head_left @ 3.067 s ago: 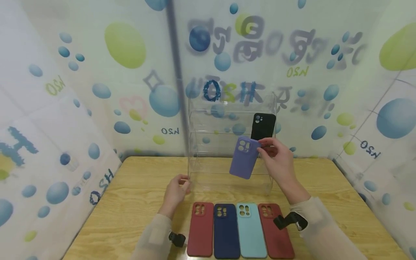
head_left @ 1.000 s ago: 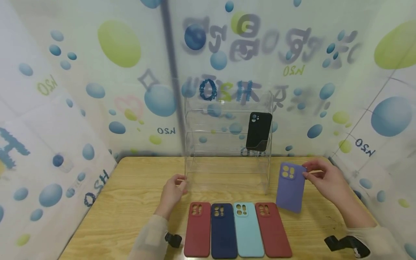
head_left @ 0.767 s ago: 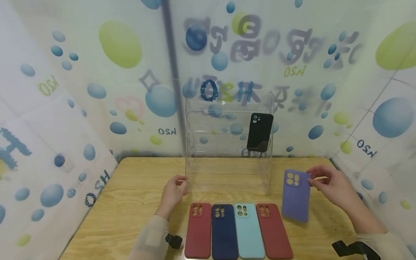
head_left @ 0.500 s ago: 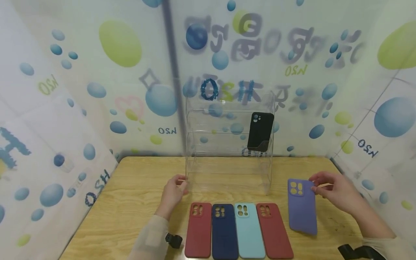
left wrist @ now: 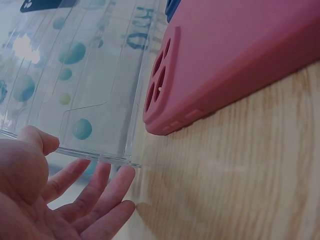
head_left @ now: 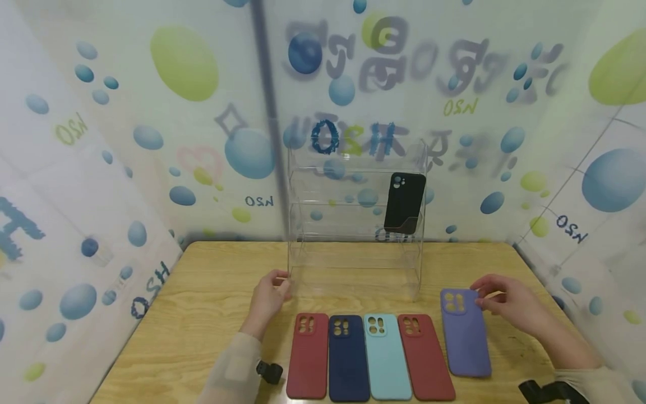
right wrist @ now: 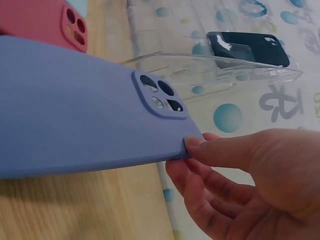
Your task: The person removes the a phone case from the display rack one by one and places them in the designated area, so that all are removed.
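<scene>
Head view: a purple phone case (head_left: pixel 465 332) is pinched at its top corner by the right hand (head_left: pixel 510 306), lying at the row's end beside the red case (head_left: pixel 425 356). Left wrist view: the clear rack (left wrist: pixel 85 100) is touched by the relaxed, uncurled left hand (left wrist: pixel 55 200). Right wrist view: if the pinch is released unevenly, the case could be skewed.

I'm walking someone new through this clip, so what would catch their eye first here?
Probably the row of phone cases at the table's front edge, with the right hand pinching the purple case at the row's right end. Behind stands a clear acrylic rack holding a black case, the left hand touching its corner.
</scene>
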`<state>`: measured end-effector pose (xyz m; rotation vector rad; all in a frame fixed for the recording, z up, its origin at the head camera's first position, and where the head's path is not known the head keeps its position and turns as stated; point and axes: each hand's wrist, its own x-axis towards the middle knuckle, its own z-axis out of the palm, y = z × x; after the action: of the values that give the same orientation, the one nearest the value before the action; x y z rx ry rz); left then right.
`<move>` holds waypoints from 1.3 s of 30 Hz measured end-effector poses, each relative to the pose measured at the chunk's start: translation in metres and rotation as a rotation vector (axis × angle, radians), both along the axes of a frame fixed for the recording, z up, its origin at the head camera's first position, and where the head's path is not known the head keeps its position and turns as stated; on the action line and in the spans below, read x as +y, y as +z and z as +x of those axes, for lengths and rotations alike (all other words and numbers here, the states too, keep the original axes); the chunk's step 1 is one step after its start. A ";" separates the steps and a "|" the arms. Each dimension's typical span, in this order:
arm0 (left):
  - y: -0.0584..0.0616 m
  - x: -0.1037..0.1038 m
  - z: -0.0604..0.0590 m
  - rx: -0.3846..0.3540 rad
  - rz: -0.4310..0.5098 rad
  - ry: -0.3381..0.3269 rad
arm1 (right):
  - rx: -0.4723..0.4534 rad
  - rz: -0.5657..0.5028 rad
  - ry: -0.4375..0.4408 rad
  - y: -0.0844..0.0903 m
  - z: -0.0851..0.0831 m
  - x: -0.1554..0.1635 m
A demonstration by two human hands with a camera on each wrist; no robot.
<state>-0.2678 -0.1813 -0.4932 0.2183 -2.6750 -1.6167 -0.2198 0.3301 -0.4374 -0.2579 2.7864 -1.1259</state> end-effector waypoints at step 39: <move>-0.003 0.000 -0.002 0.009 -0.002 0.008 | -0.082 0.041 -0.023 -0.056 -0.001 -0.010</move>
<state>-0.2695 -0.1809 -0.4964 0.2217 -2.6652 -1.6094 -0.2207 0.3203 -0.4932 -0.1711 2.7439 -1.0577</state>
